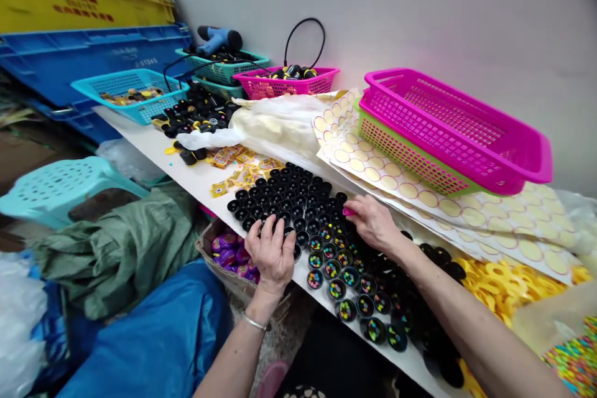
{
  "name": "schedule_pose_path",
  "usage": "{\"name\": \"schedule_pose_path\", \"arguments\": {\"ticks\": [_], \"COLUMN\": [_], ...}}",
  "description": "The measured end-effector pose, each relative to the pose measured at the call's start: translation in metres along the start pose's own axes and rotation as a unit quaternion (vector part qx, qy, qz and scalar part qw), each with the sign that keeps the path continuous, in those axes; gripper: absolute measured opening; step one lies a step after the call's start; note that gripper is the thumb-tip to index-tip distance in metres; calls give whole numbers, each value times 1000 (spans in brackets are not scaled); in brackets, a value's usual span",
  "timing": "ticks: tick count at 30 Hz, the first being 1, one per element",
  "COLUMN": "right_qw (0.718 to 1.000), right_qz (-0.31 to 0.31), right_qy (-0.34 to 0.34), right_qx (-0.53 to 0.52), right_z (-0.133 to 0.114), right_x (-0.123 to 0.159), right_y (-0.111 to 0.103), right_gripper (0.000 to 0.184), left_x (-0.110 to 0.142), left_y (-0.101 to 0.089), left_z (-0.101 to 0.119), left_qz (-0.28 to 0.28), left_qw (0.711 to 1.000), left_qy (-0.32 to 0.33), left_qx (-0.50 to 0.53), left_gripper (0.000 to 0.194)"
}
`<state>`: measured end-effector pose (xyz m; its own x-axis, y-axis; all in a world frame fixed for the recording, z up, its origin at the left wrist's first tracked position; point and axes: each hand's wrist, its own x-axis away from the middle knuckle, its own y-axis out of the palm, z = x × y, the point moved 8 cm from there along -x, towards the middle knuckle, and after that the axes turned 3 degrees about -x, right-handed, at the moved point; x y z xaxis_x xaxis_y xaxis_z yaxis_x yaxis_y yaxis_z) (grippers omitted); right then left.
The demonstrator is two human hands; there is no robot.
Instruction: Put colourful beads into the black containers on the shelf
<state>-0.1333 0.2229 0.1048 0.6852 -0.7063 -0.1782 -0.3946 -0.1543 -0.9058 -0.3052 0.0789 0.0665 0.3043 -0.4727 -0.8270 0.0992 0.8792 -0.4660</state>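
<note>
Many small round black cups stand upright in close rows on the table. Those nearer the front hold colourful candy beads; in the farther ones I see no beads. My left hand rests at the near edge of the rows, fingers spread over the cups and gripping nothing. Above the far side of the rows, my right hand pinches a small bright pink piece. Most of that piece is hidden by the fingers, so its kind is unclear.
Stacked pink and green baskets stand on sticker sheets at the back. Yellow rings and loose beads lie right. A carton of purple-wrapped items stands below the table edge. A teal stool is left.
</note>
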Motion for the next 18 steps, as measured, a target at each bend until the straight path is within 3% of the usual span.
{"name": "schedule_pose_path", "arguments": {"ticks": [5, 10, 13, 15, 18], "right_qw": [978, 964, 975, 990, 993], "right_qz": [-79, -93, -63, -11, 106], "right_qy": [-37, -52, -40, -13, 37], "right_qx": [189, 243, 208, 140, -42], "right_z": [-19, -25, -22, -18, -7], "right_x": [-11, -15, -17, -9, 35], "right_y": [13, 19, 11, -4, -41], "right_gripper": [19, 16, 19, 21, 20], "left_x": [1, 0, 0, 2, 8], "left_y": [1, -2, 0, 6, 22], "left_z": [-2, 1, 0, -6, -25], "left_qz": [-6, -4, 7, 4, -37], "left_qw": [1000, 1000, 1000, 1000, 997], "left_qy": [-13, -12, -5, -6, -26], "left_qx": [3, 2, -5, -2, 56], "left_gripper": [29, 28, 27, 26, 23]}}
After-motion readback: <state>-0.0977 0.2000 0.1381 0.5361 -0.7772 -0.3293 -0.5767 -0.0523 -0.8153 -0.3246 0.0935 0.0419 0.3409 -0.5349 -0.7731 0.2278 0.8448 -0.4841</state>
